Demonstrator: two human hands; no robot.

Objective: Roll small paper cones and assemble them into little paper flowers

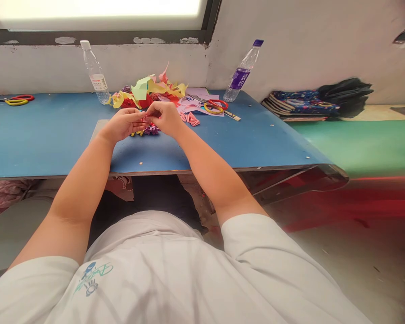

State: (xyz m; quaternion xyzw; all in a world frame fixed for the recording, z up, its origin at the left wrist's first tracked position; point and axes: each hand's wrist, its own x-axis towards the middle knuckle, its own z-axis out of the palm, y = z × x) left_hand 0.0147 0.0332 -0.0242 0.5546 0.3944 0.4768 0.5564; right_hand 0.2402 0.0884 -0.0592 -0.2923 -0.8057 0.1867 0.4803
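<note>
My left hand point(123, 123) and my right hand point(164, 118) meet above the blue table, with thumbs and fingertips pinched together. Between them is a small pinkish-red paper piece point(148, 119), mostly hidden by the fingers. Below and behind the hands are small purple folded pieces point(151, 130) and yellow ones point(137, 133), partly covered. Pink folded paper pieces point(191, 119) lie just right of my right hand. Behind the hands is a heap of crumpled paper scraps point(141, 89) in yellow, green, red and pink.
Red-and-yellow scissors point(216, 106) rest on lilac paper point(193, 108) beside a small stick-like tool point(232, 115). More scissors point(18, 100) lie far left. Two plastic bottles stand behind: one white-capped point(96, 76), one purple-labelled point(241, 76). Folded cloth point(300, 105) is piled right of the table point(256, 139).
</note>
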